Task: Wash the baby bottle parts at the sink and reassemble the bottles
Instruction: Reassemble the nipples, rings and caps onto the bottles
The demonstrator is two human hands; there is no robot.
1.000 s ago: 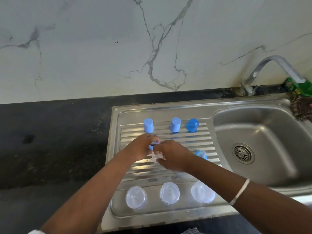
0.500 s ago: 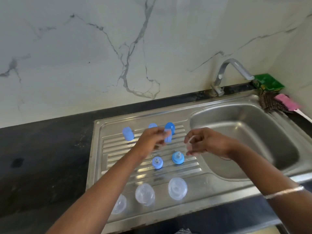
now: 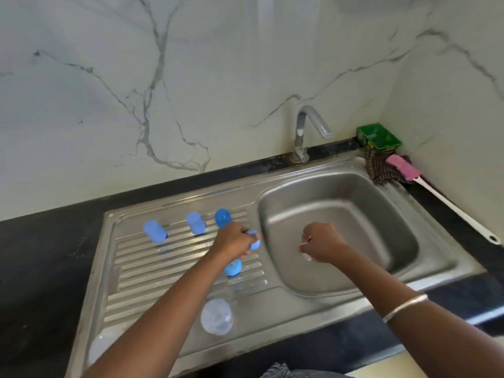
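Washing step in hand: blue collar (image 3: 254, 240) gripped by left hand (image 3: 234, 241) at basin's left edge; clear teat (image 3: 306, 256) pinched by right hand (image 3: 323, 245) over basin (image 3: 381, 214). Next: tap (image 3: 308, 126) to be opened.

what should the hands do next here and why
Probably carry both parts under the tap and open it. The left hand grips a blue part at the basin's edge, the right hand pinches a small clear piece over the basin, and no water runs.
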